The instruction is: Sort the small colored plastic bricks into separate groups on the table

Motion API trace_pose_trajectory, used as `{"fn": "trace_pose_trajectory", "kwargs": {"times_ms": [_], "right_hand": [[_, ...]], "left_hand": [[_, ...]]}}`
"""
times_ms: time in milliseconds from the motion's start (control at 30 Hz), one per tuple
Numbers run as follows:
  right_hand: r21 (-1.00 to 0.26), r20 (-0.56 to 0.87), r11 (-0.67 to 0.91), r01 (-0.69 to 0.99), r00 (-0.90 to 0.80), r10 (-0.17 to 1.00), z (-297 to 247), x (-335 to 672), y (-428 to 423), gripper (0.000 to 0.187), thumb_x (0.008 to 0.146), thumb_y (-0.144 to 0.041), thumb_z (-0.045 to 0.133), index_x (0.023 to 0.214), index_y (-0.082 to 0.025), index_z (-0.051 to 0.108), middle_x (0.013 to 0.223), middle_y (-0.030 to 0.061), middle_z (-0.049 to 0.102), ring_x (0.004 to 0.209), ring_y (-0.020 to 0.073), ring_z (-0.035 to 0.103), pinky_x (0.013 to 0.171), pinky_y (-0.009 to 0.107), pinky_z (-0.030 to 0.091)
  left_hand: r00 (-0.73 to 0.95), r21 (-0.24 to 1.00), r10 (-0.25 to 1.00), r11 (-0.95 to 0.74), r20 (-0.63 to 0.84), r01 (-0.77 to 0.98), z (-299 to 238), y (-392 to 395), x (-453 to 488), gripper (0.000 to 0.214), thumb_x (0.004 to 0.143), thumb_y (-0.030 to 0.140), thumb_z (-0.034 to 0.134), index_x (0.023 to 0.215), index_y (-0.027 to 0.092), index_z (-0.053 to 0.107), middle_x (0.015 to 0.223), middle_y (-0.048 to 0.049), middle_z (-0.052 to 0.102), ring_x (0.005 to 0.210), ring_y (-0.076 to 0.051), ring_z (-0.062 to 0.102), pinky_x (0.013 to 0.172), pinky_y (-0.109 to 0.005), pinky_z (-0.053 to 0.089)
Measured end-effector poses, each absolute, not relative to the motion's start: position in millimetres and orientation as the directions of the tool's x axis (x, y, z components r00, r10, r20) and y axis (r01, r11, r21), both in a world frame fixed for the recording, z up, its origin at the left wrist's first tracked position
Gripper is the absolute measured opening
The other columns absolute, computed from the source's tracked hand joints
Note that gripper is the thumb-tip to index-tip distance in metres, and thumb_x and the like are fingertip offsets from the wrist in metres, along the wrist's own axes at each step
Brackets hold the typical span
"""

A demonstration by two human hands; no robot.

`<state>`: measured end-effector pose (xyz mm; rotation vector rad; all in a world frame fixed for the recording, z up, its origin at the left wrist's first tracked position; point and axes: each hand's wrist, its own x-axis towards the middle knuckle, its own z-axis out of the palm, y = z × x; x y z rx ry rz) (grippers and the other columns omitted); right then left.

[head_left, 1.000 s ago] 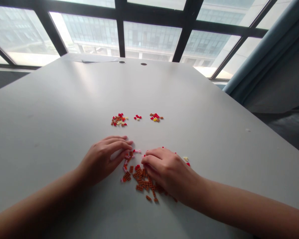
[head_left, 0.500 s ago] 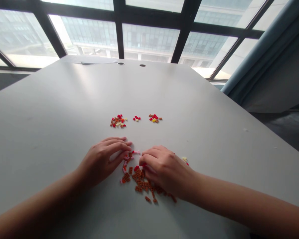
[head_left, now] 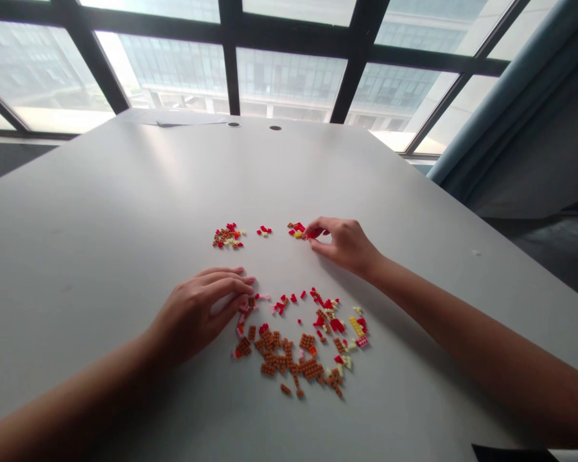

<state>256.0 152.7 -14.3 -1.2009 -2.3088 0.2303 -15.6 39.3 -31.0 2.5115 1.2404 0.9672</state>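
A small red brick [head_left: 313, 234] sits pinched between the thumb and forefinger tips of the right hand [head_left: 345, 244], whose other fingers curl loosely under the palm. The brick is at the near right edge of the right cluster [head_left: 297, 228], a little heap of red, yellow and brown pieces, and seems to touch it. That hand is reached out well beyond the big pile [head_left: 298, 350], a loose scatter of mostly brown bricks with red, pink, yellow and cream ones towards its right side, which lies close to the person. The left hand [head_left: 200, 311] lies palm down and relaxed on the table, holding nothing. Its fingers are stretched out, and their tips rest at the left edge of the big pile among a few pink and brown pieces. In line with the right cluster, further left, are a tiny middle cluster [head_left: 264, 230] of red bricks and a left cluster [head_left: 228, 235] of red, brown and cream ones, each set apart from the next. All of it lies on a plain grey table [head_left: 125, 212], with two cable holes [head_left: 234, 124] and a sheet of paper [head_left: 192, 120] near its far edge. Behind stand large windows [head_left: 289, 77] in dark frames, and a blue-grey curtain [head_left: 510, 96] hangs at the right.
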Motion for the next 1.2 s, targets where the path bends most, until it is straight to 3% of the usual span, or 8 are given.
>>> {"fn": "trace_pose_trajectory", "kwargs": {"times_ms": [467, 767, 933, 1200], "right_hand": [[-0.463, 0.391, 0.458, 0.759, -0.289, 0.874, -18.3, 258.6, 184.5, 0.015, 0.077, -0.016, 0.068, 0.089, -0.021, 0.077, 0.084, 0.0010, 0.078, 0.070, 0.0164, 0.072, 0.077, 0.030, 0.058], [-0.463, 0.348, 0.426, 0.777, -0.283, 0.894, -16.2, 259.9, 180.1, 0.016, 0.082, -0.018, 0.064, 0.089, -0.020, 0.078, 0.085, 0.0026, 0.078, 0.068, 0.0152, 0.071, 0.075, 0.030, 0.057], [-0.436, 0.334, 0.455, 0.777, -0.330, 0.883, -15.0, 266.0, 169.4, 0.013, 0.074, -0.020, 0.073, 0.087, -0.018, 0.078, 0.073, 0.0016, 0.076, 0.060, 0.0143, 0.067, 0.065, 0.027, 0.055], [-0.375, 0.369, 0.531, 0.760, -0.403, 0.837, -21.4, 267.5, 164.7, 0.011, 0.076, -0.012, 0.067, 0.077, -0.019, 0.076, 0.080, 0.0028, 0.074, 0.068, 0.0150, 0.066, 0.072, 0.028, 0.053]], "left_hand": [[0.450, 0.410, 0.759, -0.639, 0.470, 0.650, -30.1, 39.2, -15.4, 0.018, 0.092, 0.026, 0.055, 0.097, 0.023, 0.072, 0.102, -0.0029, 0.077, 0.103, -0.020, 0.070, 0.091, -0.032, 0.058], [0.443, 0.423, 0.768, -0.631, 0.463, 0.651, -30.7, 39.2, -15.6, 0.018, 0.092, 0.026, 0.055, 0.096, 0.023, 0.072, 0.103, -0.0037, 0.076, 0.104, -0.020, 0.070, 0.092, -0.032, 0.057], [0.452, 0.421, 0.767, -0.633, 0.457, 0.649, -30.5, 39.1, -15.7, 0.017, 0.092, 0.026, 0.056, 0.097, 0.024, 0.072, 0.103, -0.0026, 0.076, 0.104, -0.020, 0.070, 0.092, -0.032, 0.057], [0.439, 0.435, 0.774, -0.625, 0.457, 0.648, -32.1, 38.9, -16.2, 0.017, 0.091, 0.026, 0.056, 0.097, 0.024, 0.073, 0.103, -0.0029, 0.076, 0.104, -0.020, 0.070, 0.092, -0.032, 0.057]]}}
